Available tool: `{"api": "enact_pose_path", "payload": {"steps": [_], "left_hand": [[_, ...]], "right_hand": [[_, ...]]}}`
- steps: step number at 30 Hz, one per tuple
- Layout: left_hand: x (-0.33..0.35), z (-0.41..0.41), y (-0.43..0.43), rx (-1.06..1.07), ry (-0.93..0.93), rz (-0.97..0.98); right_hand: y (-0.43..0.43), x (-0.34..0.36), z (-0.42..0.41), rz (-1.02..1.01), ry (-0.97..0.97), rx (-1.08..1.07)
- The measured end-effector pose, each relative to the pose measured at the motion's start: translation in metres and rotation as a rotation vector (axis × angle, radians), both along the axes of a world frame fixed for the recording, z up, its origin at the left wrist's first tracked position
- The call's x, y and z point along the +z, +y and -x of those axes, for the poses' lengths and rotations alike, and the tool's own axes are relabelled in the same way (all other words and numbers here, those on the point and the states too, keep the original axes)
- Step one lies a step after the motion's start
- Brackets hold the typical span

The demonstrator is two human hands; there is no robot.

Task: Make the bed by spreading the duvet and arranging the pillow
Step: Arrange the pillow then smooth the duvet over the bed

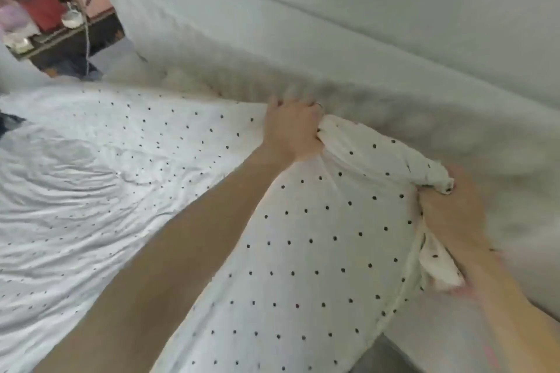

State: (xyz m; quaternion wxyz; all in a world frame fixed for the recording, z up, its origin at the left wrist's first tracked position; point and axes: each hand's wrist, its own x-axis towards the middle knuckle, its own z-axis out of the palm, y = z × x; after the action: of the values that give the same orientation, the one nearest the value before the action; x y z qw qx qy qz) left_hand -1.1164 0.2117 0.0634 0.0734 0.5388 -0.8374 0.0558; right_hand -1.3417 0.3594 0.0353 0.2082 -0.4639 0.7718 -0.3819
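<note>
Spreading the duvet (303, 236): step in hand, by appearance. Item: white cotton cover, small black dots, soft and puffy, creased where bunched. Location: lying across the bed, top edge against the pale wall (333, 24). Left hand (292, 127) clenched on a gathered fold at that edge; right hand (451, 212) fisted around the twisted corner beside the wall. Grey fuzzy blur lies between duvet and wall; nature unclear. Next move likely calls for pulling the corner taut and flat. Pillow not identifiable.
</note>
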Motion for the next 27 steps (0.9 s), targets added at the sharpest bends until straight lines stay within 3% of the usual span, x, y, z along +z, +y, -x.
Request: {"api": "enact_pose_path", "payload": {"steps": [2,6,9,15,20,23,27], "left_hand": [[-0.062,0.062,-0.013,-0.098,-0.049,-0.043],[-0.190,0.086,0.008,-0.011,-0.069,-0.240],[-0.243,0.074,0.033,0.048,-0.062,-0.335],[-0.286,0.025,0.069,0.154,-0.004,-0.326],[-0.301,-0.003,0.062,-0.039,-0.006,-0.331],[-0.289,-0.025,0.058,-0.071,-0.035,-0.269],[-0.254,-0.079,0.053,0.093,-0.006,-0.362]], "right_hand": [[0.004,-0.070,0.044,-0.160,0.063,-0.075],[0.046,-0.216,0.067,-0.605,0.069,-0.046],[0.071,-0.272,0.052,-0.687,0.050,-0.083],[0.066,-0.292,-0.012,-0.614,-0.010,0.042],[0.051,-0.330,-0.010,-0.761,-0.162,0.146],[0.033,-0.317,-0.012,-0.922,-0.039,0.124],[-0.005,-0.247,-0.058,-0.643,0.181,0.258]]}}
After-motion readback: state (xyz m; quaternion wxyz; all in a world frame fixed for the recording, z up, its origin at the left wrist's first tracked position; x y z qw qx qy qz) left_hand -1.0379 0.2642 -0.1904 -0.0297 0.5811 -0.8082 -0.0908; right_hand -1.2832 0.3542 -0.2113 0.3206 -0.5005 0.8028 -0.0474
